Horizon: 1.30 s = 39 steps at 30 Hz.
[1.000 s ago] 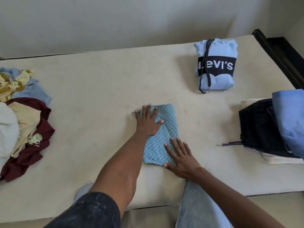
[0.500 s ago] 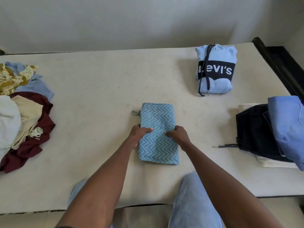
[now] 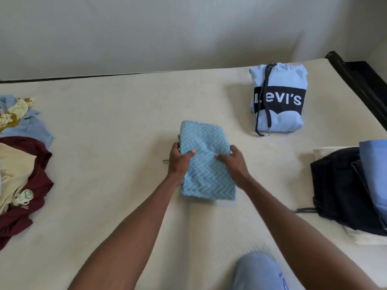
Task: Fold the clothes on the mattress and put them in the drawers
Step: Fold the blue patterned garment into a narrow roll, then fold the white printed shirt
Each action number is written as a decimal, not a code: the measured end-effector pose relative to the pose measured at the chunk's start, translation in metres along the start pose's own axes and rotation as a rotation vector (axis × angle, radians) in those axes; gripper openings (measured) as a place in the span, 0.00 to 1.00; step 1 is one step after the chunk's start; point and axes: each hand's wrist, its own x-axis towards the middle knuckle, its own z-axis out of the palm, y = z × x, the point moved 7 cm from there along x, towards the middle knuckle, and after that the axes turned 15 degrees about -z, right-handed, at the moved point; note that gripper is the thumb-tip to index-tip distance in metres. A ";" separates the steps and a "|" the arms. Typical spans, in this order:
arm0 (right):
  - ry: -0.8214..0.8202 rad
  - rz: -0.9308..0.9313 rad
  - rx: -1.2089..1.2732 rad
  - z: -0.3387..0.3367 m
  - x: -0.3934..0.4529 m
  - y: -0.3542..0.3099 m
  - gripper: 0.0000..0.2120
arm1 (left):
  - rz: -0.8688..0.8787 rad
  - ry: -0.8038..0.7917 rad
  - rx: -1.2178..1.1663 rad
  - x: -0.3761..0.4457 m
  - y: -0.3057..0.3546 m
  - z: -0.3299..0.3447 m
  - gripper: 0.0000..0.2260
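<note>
Head view: the left hand (image 3: 179,160) and right hand (image 3: 233,162) each pinch a side of the folded zigzag cloth (image 3: 206,162) at mid-mattress (image 3: 117,126). Uneven lifting could let the loose layers slide and unfold.

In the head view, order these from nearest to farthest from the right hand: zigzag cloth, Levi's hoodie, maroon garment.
1. Zigzag cloth: mattress centre, gripped by the right hand.
2. Levi's hoodie: folded, up and to the right.
3. Maroon garment: in the pile at the far left edge.
</note>
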 end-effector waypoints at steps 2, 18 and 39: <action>0.011 -0.071 -0.030 -0.009 0.043 -0.032 0.12 | 0.067 -0.021 -0.016 0.018 0.040 0.023 0.12; -0.454 -0.087 -1.329 -0.045 0.163 0.004 0.33 | 0.230 -0.089 1.317 0.119 0.035 0.131 0.31; -0.405 -0.605 -1.080 0.237 -0.097 -0.090 0.17 | 0.478 0.662 1.058 -0.086 0.026 -0.247 0.11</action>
